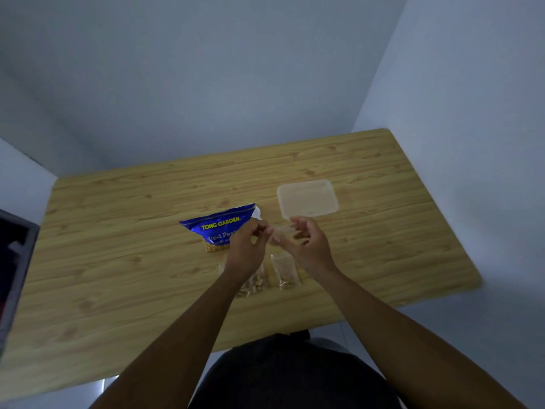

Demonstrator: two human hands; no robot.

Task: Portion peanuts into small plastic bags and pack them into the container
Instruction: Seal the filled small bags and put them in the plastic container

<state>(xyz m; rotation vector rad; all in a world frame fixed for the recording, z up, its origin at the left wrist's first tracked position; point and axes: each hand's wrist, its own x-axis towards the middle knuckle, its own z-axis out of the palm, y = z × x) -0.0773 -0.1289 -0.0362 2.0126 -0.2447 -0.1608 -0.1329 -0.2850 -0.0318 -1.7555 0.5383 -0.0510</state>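
Hands work above the middle of the light wood-grain surface (118, 261). The left hand (246, 250) and the right hand (309, 246) each pinch one end of a small clear plastic bag (280, 231) stretched between them, fingers clamped on its edges; whether it holds anything cannot be told.

Beyond the right fingers, almost touching their tips, lies one square translucent plastic container (307, 199); it looks pale and blank, and its contents cannot be made out. Just beyond the left fingers sits one blue foil peanut packet with yellow lettering (216, 227), its top torn open and peanuts visible through a clear lower part.

Nearer the body than the fingers, two small clear bags lie on the surface side by side, each with peanuts inside: one filled bag (253, 286) partly hidden under the left wrist, and a second filled bag (284, 271) between the two wrists.
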